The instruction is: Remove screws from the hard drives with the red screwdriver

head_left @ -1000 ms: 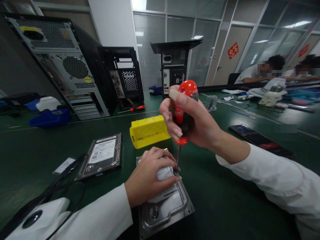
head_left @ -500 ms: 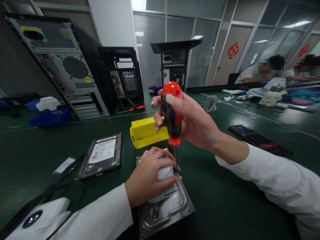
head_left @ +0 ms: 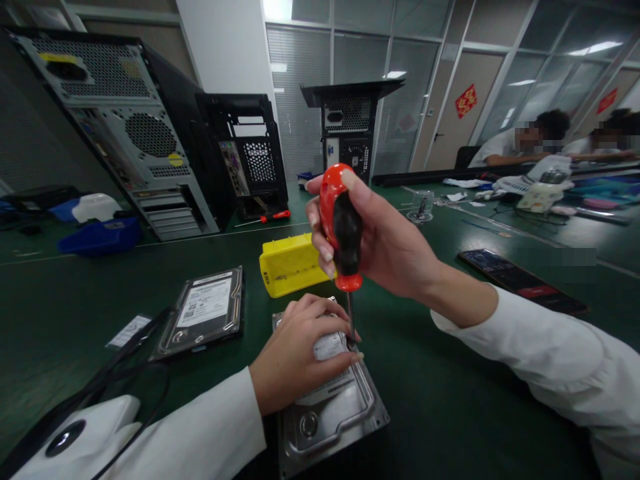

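Note:
A silver hard drive (head_left: 340, 423) lies label up on the green table in front of me. My left hand (head_left: 305, 353) presses across its upper half and holds it down. Its thumb and index finger sit on either side of a screwdriver tip. My right hand (head_left: 385, 233) is wrapped round the red and black handle of the screwdriver (head_left: 347, 227). The shaft points almost straight down to the drive's right edge, where my left fingers partly hide the tip and whatever it touches.
A second hard drive (head_left: 203, 310) lies to the left, and a yellow bin (head_left: 295, 267) stands behind my hands. Computer cases (head_left: 165, 133) line the back left. Another screwdriver (head_left: 273, 217), a blue bin (head_left: 100, 237) and a phone (head_left: 520, 280) lie around. People sit far right.
The screwdriver handle has turned in my right hand, with its black grip now facing more to the right. My right fingers have closed further round it. The left hand and drive stay put.

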The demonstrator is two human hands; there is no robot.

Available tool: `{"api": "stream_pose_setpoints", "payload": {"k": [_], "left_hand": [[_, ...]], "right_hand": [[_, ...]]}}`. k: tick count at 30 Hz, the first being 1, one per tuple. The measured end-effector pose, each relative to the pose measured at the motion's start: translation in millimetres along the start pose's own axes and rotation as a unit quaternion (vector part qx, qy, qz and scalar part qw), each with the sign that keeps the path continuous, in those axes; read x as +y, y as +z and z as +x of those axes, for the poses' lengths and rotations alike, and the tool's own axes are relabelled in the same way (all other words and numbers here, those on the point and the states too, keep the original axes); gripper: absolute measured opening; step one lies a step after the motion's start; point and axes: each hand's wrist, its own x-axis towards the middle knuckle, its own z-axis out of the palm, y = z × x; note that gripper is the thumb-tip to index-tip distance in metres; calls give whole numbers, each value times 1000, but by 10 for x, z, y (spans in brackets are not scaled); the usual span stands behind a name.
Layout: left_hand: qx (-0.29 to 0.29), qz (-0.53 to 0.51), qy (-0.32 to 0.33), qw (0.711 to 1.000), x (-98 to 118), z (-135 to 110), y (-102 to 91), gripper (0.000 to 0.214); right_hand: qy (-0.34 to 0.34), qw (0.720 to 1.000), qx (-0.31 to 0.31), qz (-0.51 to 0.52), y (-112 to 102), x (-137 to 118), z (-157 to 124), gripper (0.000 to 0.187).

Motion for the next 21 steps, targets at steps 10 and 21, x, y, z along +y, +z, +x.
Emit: {"api": "stream_pose_setpoints", "payload": {"k": [10,21], "left_hand": [[13,-4,7,1000,-2,9,15,16],[5,-4,3,1000,-2,0,13,17]], "right_hand": [[24,999,-37,-3,1,55,-13,21],[-11,999,-15,-36,-39,93,-24,29]]}}
